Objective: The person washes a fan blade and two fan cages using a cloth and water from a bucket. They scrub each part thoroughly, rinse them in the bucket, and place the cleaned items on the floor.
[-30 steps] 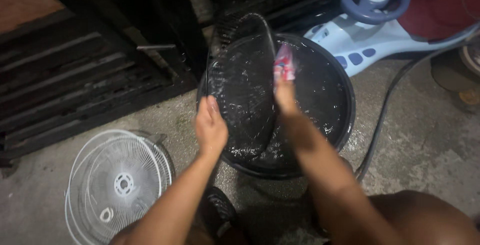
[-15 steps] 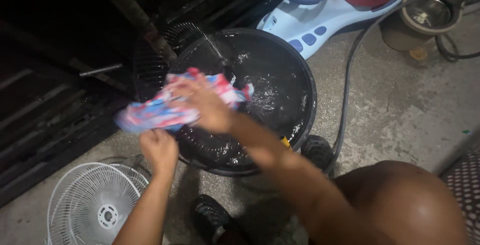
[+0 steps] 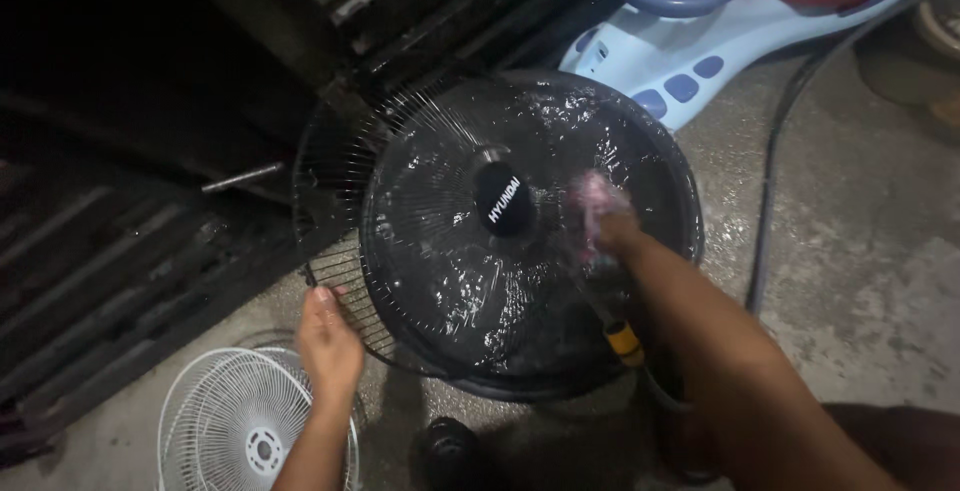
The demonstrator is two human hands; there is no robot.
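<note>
Grille, white (image 3: 250,431), is lying flat at the lower left of the frame, well apart from the work.

Left hand (image 3: 328,343) is gripping the lower left rim of the black fan guard (image 3: 440,241), fingers curled closed around the wire edge.

The fan guard is sitting at the centre of the frame, wet and propped partly over a dark round tub (image 3: 680,221). Being round, it has no long axis; its face with the centre cap (image 3: 503,201) is tilting up toward the camera.

Right hand (image 3: 612,233) is pressing a pinkish cloth (image 3: 592,196) against the guard's right half; the hand is blurred, so I cannot tell how tightly it is closed on the cloth.

A judgement: wiping would be going best along the spokes, with the rim held steady.

A hose (image 3: 775,181) is running down the right of the frame, and a pale blue toy car (image 3: 700,41) is standing at the upper right.
</note>
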